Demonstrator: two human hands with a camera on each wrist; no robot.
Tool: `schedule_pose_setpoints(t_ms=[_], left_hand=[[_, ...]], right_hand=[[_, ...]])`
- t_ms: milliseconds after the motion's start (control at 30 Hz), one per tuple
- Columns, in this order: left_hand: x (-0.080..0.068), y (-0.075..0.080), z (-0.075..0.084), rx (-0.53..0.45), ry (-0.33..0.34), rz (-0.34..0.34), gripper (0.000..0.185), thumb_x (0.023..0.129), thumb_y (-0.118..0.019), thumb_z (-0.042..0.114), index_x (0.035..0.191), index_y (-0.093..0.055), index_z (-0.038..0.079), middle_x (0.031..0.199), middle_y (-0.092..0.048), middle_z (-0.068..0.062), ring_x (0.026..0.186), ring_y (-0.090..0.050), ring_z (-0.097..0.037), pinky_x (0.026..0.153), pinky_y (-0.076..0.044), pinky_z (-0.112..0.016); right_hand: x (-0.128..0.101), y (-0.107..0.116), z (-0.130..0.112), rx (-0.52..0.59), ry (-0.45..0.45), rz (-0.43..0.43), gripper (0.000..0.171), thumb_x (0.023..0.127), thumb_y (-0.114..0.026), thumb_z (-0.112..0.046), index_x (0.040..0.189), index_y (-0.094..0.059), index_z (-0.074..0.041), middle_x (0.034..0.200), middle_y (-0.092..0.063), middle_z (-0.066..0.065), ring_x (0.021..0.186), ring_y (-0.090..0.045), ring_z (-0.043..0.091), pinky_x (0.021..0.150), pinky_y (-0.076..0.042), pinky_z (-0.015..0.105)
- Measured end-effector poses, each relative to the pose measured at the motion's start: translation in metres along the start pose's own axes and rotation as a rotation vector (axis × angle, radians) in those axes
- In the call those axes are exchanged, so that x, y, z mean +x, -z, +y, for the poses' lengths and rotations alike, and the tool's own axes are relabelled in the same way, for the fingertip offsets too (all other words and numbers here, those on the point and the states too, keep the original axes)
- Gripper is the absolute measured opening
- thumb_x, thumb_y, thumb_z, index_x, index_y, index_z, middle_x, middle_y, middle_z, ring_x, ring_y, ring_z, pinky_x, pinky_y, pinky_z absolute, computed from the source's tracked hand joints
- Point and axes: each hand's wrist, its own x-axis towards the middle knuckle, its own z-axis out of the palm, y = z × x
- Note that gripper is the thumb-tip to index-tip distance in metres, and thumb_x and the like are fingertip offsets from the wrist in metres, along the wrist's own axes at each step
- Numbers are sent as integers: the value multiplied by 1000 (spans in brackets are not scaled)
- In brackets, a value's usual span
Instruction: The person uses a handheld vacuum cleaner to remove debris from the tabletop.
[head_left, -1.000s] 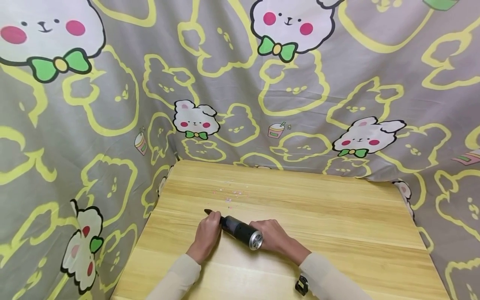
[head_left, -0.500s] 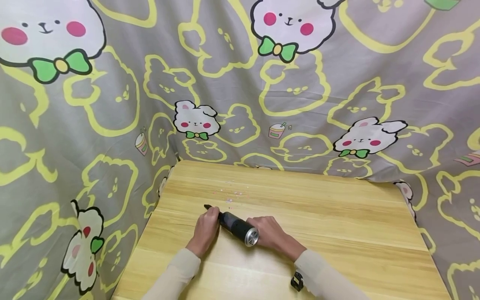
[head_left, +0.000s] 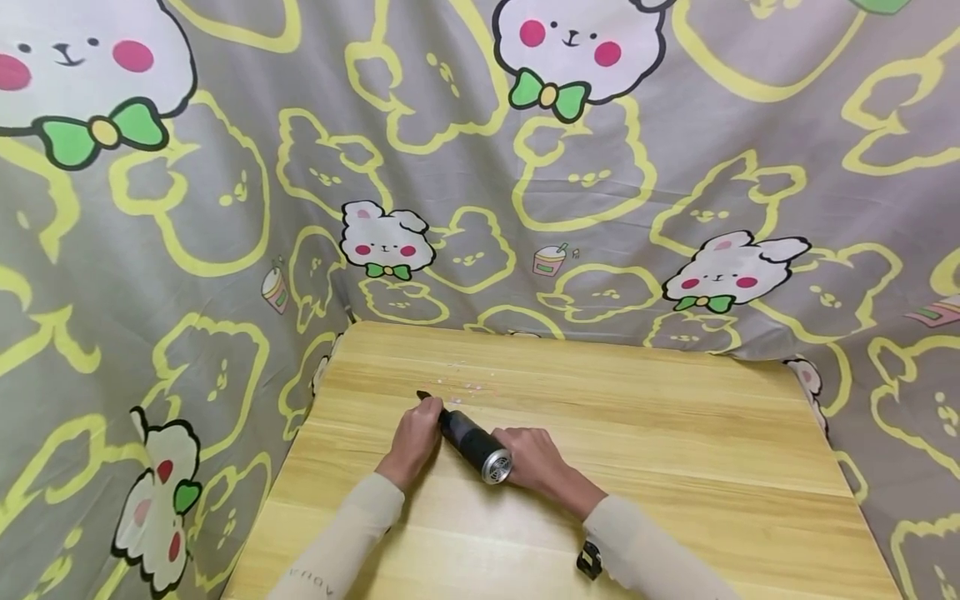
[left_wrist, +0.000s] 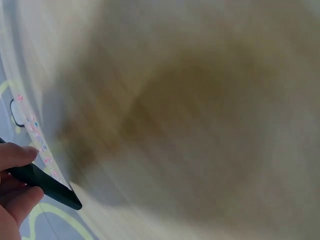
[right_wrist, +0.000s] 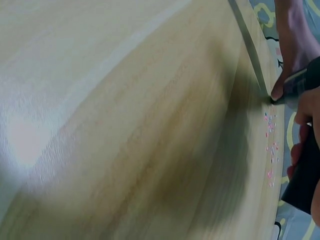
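both wrist views are badly blurred: most of each is a smear of pale wood, and only the edges give anything. in the left wrist view the left hand (left_wrist: 15, 185) is cut off by the frame's left edge, so just a few fingers show, curled round the thin black nozzle (left_wrist: 47, 186), whose tip points down and to the right. in the right wrist view the right hand (right_wrist: 305, 165) is cut off at the right edge and the dark body it grips is only partly in frame. the scattered bits (right_wrist: 270, 150) are too small to make out beyond pink and pale specks.

the head view is clearer. a small black handheld vacuum (head_left: 472, 442) lies low over the wooden counter (head_left: 675, 467), slanting from its metal grille end nearest the person up and left to the nozzle tip. the left hand (head_left: 415, 437) pinches the nozzle near its front; the right hand (head_left: 528, 458) wraps the thick rear body just beside the grille. the two hands are close together, with a short black stretch of the vacuum showing between them. the nozzle tip sits just beside the specks (head_left: 468, 387), at their left edge. whether it touches the wood cannot be told. a cartoon-rabbit cloth (head_left: 225, 208) hangs behind and around the counter.
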Motion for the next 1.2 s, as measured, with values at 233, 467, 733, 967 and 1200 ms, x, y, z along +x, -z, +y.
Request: schedule_pose_setpoints(t_ms=[233,467,733,967,1200], left_hand=[[9,-3,-6,-61,-33,-40,15,89,-62,-15,89,-60,0,87,-71,-15,71,-75,-29,62,-66,-34],[15,-9,-6,-87,-52,-50,21,83,-66,-16,93,-62,2,89,-71,-14,73,-75,-29,64,-67,-35],[21,-14,1,-100,-71,-52,20,83,-67,-14,91,-62,4,87,-71,-12,72,-75,-27,63,-66,-33],[26,-18,10,-112,-88,-63,22,82,-68,-15,89,-60,5,88,-71,-10,74,-75,-25,64,-66,-33],[29,-21,20,-133,-103,-76,23,81,-67,-15,89,-60,5,87,-71,-9,75,-76,-25,65,-66,-33]], right_hand=[[-1,-1,-8,-25,-69,-14,30,76,-86,-24,95,-65,-16,71,-68,-4,57,-60,9,50,-45,16],[-6,0,-10,-66,-106,4,29,74,-85,-22,95,-66,-17,71,-68,-3,57,-61,12,49,-45,20],[-12,6,-11,-114,-139,9,31,74,-86,-24,95,-65,-17,69,-67,-5,57,-61,11,47,-41,20],[-21,12,-13,-133,-161,23,28,73,-84,-19,93,-65,-16,69,-67,-3,56,-61,13,46,-42,20],[-30,18,-13,-132,-186,48,29,71,-83,-16,92,-64,-16,67,-66,-3,54,-60,14,44,-40,21]])
